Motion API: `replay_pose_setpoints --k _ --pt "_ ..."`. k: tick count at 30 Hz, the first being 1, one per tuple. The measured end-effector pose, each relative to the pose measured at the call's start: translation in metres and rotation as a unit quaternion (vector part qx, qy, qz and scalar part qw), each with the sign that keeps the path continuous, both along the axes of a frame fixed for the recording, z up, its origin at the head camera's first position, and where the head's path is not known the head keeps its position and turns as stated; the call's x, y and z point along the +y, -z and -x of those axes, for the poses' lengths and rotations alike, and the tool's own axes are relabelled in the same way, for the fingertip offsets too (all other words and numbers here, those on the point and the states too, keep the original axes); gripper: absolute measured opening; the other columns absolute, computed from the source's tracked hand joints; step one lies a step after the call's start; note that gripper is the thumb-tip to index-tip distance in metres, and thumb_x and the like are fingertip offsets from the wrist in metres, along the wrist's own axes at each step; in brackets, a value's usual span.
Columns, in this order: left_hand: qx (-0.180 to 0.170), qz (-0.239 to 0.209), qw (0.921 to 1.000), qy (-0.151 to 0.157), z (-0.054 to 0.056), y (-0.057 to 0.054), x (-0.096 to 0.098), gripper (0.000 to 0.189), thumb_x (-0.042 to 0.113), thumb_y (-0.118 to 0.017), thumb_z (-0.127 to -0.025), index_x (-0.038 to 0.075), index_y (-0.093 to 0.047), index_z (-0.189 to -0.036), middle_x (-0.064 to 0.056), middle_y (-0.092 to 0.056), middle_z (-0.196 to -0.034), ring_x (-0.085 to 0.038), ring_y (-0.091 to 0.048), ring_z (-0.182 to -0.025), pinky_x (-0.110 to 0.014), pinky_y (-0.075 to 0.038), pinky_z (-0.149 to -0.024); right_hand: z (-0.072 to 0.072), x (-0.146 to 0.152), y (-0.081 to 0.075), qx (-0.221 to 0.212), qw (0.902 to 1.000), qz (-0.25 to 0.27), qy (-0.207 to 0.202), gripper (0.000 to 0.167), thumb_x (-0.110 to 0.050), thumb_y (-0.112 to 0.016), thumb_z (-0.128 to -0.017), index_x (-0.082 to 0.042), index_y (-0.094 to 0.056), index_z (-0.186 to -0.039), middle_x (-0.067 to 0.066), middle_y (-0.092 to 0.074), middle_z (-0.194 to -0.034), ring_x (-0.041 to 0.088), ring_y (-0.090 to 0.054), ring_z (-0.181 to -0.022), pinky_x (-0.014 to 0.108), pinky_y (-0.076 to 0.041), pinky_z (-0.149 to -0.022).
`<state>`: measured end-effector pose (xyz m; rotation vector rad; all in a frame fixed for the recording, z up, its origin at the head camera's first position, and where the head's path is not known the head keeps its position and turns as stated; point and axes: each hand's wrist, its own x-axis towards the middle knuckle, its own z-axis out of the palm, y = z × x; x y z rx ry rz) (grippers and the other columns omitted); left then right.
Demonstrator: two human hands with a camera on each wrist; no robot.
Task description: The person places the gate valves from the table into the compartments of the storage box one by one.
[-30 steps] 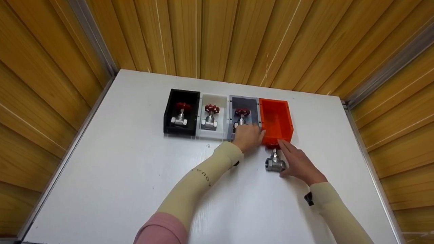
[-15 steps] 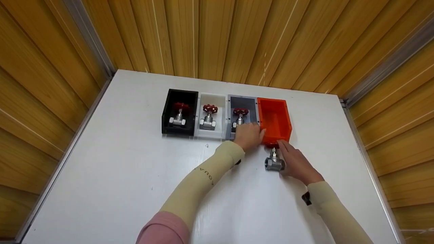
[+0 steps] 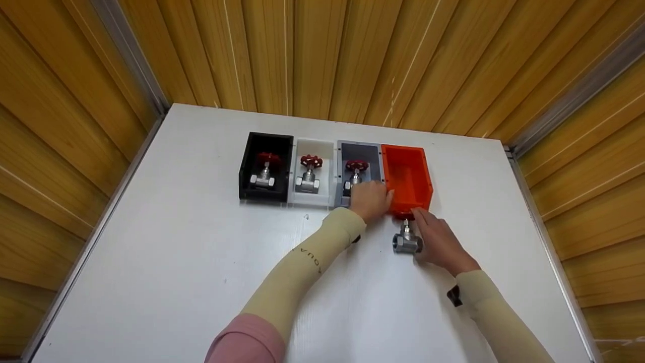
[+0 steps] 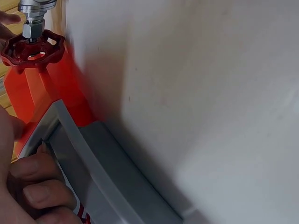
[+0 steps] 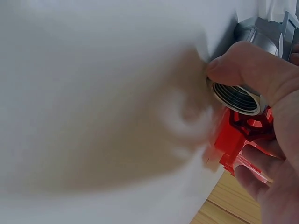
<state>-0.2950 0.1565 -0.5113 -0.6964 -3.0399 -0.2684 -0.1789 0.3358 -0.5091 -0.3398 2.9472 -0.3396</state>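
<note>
Four-bay row aside, the head view shows my left hand at the front of the grey bin. Its fingers curl inside the grey wall, and its thumb lies by the orange bin. My right hand is at the right side of a steel gate valve with a red handwheel, just in front of the orange bin. In the right wrist view the thumb presses over the valve's threaded end, with other fingers near the handwheel. Some fingertips are hidden.
To the left are a white bin and a black bin. Each holds a valve, as does the grey bin. All the bins stand side by side on a white table, enclosed by wood-patterned panels.
The head view has shifted slightly. My right thumb shows less beside the valve than a second ago. My left hand keeps its place on the grey bin.
</note>
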Motion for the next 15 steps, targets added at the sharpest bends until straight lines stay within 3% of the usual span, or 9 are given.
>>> replay_pose_setpoints --k 15 --pt "0.013 0.018 0.9997 -0.006 -0.0020 -0.0001 0.0047 0.044 0.046 -0.038 -0.100 0.019 -0.068 -0.084 0.004 -0.070 -0.079 -0.015 -0.068 -0.068 -0.034 -0.053 -0.055 -0.0023 0.0021 0.0036 0.009 0.9998 0.014 0.012 0.114 -0.011 -0.090 -0.055 -0.001 -0.027 -0.149 0.016 -0.036 -0.152 0.034 -0.042 -0.126 0.051 -0.040 -0.106"
